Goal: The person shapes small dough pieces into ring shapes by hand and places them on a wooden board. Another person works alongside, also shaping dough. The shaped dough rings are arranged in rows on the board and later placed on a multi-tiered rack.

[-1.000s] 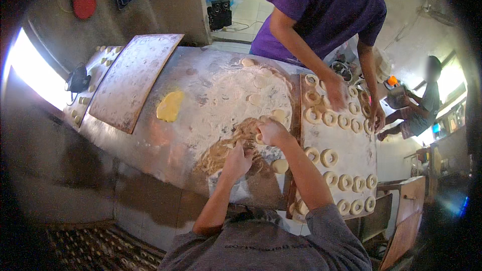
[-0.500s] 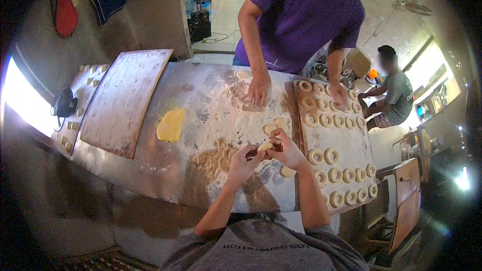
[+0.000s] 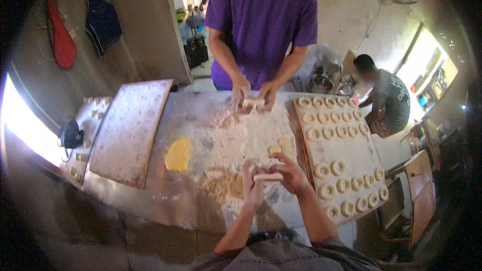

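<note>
Over the floured metal table, my left hand (image 3: 252, 188) and my right hand (image 3: 292, 176) grip a short pale roll of dough (image 3: 267, 176) between them, fingers closed on its two ends. Just beyond it lie cut dough discs (image 3: 282, 146) in the flour. To the right, a board (image 3: 354, 155) holds rows of dough rings (image 3: 342, 184). Across the table, a co-worker's hands (image 3: 241, 98) hold another piece of dough (image 3: 254, 102). Left of the flour sits a yellow blob (image 3: 177, 154).
A bare board (image 3: 125, 130) lies on the left, beside small dough pieces (image 3: 80, 156) and a black object (image 3: 70, 135). A co-worker in purple (image 3: 261, 25) stands opposite; another person (image 3: 386, 98) bends at the right. Wooden furniture (image 3: 420, 195) stands at the right front.
My hands have lifted a dough piece from the flour and now stretch it longer. The co-worker's hands have left the ring board, drawn together, and hold dough. The view has shifted.
</note>
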`<action>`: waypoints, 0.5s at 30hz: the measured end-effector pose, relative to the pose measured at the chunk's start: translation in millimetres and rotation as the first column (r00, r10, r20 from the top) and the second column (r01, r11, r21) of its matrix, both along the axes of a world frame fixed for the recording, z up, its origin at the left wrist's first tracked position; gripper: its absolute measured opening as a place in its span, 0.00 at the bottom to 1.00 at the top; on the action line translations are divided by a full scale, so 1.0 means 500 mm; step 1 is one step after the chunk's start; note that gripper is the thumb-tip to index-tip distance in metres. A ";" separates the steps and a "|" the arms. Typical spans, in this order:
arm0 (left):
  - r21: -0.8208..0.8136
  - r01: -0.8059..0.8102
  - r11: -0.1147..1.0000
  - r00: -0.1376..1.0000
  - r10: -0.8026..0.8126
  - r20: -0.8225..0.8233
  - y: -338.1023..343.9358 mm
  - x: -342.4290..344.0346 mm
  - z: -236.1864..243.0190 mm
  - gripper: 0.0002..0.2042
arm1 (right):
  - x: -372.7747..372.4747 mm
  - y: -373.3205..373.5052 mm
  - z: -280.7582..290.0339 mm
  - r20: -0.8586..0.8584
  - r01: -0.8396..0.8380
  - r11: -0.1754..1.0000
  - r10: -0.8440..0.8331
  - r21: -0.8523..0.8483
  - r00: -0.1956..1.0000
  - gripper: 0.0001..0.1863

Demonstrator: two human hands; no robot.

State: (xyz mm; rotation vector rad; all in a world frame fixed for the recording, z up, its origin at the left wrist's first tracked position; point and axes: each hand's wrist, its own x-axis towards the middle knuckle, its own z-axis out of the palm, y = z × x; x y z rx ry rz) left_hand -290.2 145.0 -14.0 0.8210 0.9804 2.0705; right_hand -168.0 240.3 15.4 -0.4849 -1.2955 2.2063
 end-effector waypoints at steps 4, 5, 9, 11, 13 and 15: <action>0.240 0.033 0.970 0.989 -0.067 0.134 0.009 0.042 0.026 0.20 | 0.004 -0.035 0.020 0.200 0.118 0.947 -0.183 0.300 0.963 0.28; 0.054 -0.074 0.996 0.994 0.078 -0.080 0.008 0.046 0.022 0.20 | 0.000 -0.056 0.081 0.400 -0.037 0.843 -0.215 0.536 0.891 0.25; -0.381 -0.246 0.891 0.853 0.013 -0.522 0.038 0.099 0.015 0.19 | 0.049 -0.019 0.086 0.084 0.254 0.955 -0.244 -0.155 0.966 0.28; -0.402 -0.223 0.888 0.840 -0.034 -0.541 0.057 0.125 0.027 0.18 | 0.074 -0.009 0.083 0.210 0.100 0.938 -0.177 0.332 0.961 0.31; -0.304 -0.277 0.912 0.832 0.070 -0.551 0.071 0.154 0.036 0.15 | 0.114 -0.009 0.086 0.039 0.141 0.983 -0.147 0.117 0.988 0.31; -0.203 -0.308 0.929 0.781 0.125 -0.611 0.101 0.211 0.054 0.13 | 0.178 0.019 0.078 -0.247 0.152 0.922 -0.250 -0.356 0.936 0.29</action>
